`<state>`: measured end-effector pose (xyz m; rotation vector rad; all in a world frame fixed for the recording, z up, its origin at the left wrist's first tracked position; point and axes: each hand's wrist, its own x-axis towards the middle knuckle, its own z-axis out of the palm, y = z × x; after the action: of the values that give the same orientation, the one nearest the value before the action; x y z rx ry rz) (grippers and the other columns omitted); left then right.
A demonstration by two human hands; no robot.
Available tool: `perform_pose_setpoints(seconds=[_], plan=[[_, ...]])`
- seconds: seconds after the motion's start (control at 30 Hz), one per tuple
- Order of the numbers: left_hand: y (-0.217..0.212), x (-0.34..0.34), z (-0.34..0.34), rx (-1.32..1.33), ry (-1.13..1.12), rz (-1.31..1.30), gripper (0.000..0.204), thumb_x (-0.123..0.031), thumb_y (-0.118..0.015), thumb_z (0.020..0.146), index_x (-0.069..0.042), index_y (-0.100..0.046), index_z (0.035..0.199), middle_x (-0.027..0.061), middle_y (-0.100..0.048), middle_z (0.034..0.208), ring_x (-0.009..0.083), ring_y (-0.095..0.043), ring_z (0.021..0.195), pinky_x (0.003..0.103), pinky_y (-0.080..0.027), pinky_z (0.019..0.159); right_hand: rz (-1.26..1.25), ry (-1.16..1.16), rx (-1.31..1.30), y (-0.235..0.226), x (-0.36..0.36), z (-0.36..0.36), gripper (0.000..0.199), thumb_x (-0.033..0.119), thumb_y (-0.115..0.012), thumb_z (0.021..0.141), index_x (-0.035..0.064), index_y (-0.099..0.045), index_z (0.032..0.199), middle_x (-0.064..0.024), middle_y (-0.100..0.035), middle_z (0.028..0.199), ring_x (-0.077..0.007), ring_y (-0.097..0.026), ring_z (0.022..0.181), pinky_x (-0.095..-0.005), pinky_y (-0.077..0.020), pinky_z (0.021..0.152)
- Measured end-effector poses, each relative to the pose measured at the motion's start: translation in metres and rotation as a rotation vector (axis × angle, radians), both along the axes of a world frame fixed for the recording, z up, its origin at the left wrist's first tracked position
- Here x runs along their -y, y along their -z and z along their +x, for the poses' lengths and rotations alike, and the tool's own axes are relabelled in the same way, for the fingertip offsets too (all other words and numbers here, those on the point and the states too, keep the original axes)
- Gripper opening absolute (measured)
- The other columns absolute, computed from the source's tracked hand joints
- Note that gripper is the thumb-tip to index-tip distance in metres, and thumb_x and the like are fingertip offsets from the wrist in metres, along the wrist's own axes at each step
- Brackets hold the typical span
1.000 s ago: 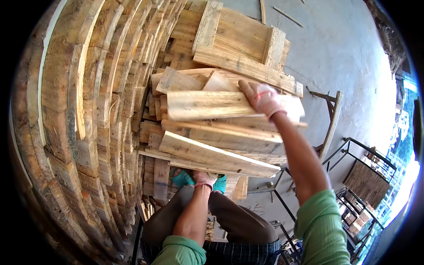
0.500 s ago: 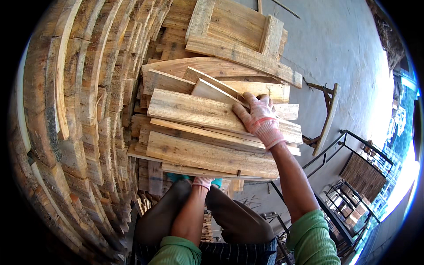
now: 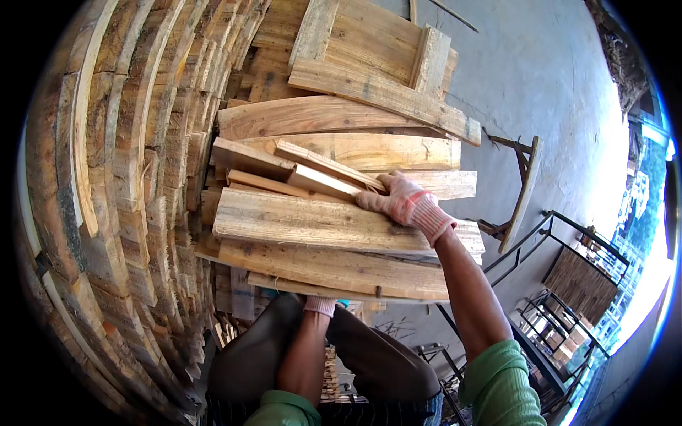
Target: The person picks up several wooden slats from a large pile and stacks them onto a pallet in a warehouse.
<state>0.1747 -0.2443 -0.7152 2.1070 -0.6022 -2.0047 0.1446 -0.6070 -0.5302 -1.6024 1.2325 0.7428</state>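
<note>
Over the board pile: in the head view, we are seeing our right hand [image 3: 401, 200] drawing in the fingers that were spreading half a second ago; it is now resting along the far edge of the wide board [image 3: 320, 221].
Narrow slats: the two narrow slats [image 3: 328, 166] are now tilting beside that edge, their right ends meeting our thumb and fingers; we are judging that the loose pieces are bunching closer, though they are lying unevenly.
Right fingers: they are curling at the slat ends; we are not managing to tell whether they are clamping or only pressing.
Left cuff: our left hand [image 3: 320, 305] is disappearing beneath the nearest boards, only its cuff showing; we are unable to tell its grip.
Knees: the lower board [image 3: 334, 271] is lying between the wide board and our knees [image 3: 249, 348].
Timber stack: the stack [image 3: 135, 177] is rising just beside the left board ends, leaving little side room.
Grey floor: the floor [image 3: 526, 78] is stretching rightward, offering more room; the wooden frame [image 3: 522, 197] and black metal rail [image 3: 588, 237] are standing along that side.
</note>
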Motion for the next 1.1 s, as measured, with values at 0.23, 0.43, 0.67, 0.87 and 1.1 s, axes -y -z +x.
perform_pose_setpoints(seconds=[0.23,0.43,0.67,0.87,1.1], plan=[[-0.031,-0.011,-0.005,-0.175,-0.408,0.069,0.064,-0.056,-0.038,0.099,-0.018,-0.043,0.151,0.0115,-0.037,0.158,0.0357,-0.034,0.142,0.057,-0.027,0.115,0.203,0.062,-0.049,-0.008,0.010,0.002,0.092,0.081,-0.057,0.083,0.0024,-0.064,0.129,-0.0242,-0.069,0.117,-0.0346,-0.065,0.113,-0.0417,-0.0498,0.097],[-0.084,-0.023,-0.011,-0.335,-0.745,0.153,0.062,-0.053,-0.038,0.100,-0.017,-0.044,0.150,0.0120,-0.039,0.156,0.0353,-0.037,0.140,0.057,-0.029,0.113,0.215,0.068,-0.071,-0.034,-0.017,-0.001,0.079,0.075,-0.054,0.089,0.0071,-0.067,0.128,-0.0161,-0.073,0.109,-0.0270,-0.068,0.102,-0.0379,-0.0498,0.091],[-0.171,-0.049,-0.021,-0.479,-1.058,0.300,0.060,-0.051,-0.038,0.101,-0.016,-0.045,0.149,0.0125,-0.042,0.154,0.0349,-0.040,0.137,0.056,-0.032,0.111,0.318,0.105,-0.107,-0.091,-0.044,-0.016,0.075,0.071,-0.053,0.093,0.0082,-0.065,0.133,-0.0183,-0.072,0.117,-0.0271,-0.066,0.110,-0.0359,-0.0483,0.096],[-0.259,-0.059,-0.015,-0.563,-1.253,0.397,0.058,-0.049,-0.038,0.102,-0.016,-0.046,0.149,0.0130,-0.044,0.152,0.0345,-0.043,0.135,0.056,-0.035,0.110,0.342,0.134,0.022,-0.130,-0.070,-0.048,0.069,0.067,-0.046,0.096,0.0107,-0.067,0.129,-0.0181,-0.073,0.115,-0.0313,-0.067,0.109,-0.0381,-0.0477,0.098],[-0.369,-0.047,0.003,-0.669,-1.365,0.429,0.056,-0.046,-0.038,0.102,-0.015,-0.047,0.148,0.0135,-0.047,0.150,0.0340,-0.047,0.132,0.055,-0.038,0.108,0.324,0.385,0.235,-0.231,-0.090,-0.070,0.057,0.050,-0.051,0.104,0.0018,-0.064,0.131,-0.0109,-0.073,0.113,-0.0179,-0.064,0.102,-0.0314,-0.0483,0.095]])
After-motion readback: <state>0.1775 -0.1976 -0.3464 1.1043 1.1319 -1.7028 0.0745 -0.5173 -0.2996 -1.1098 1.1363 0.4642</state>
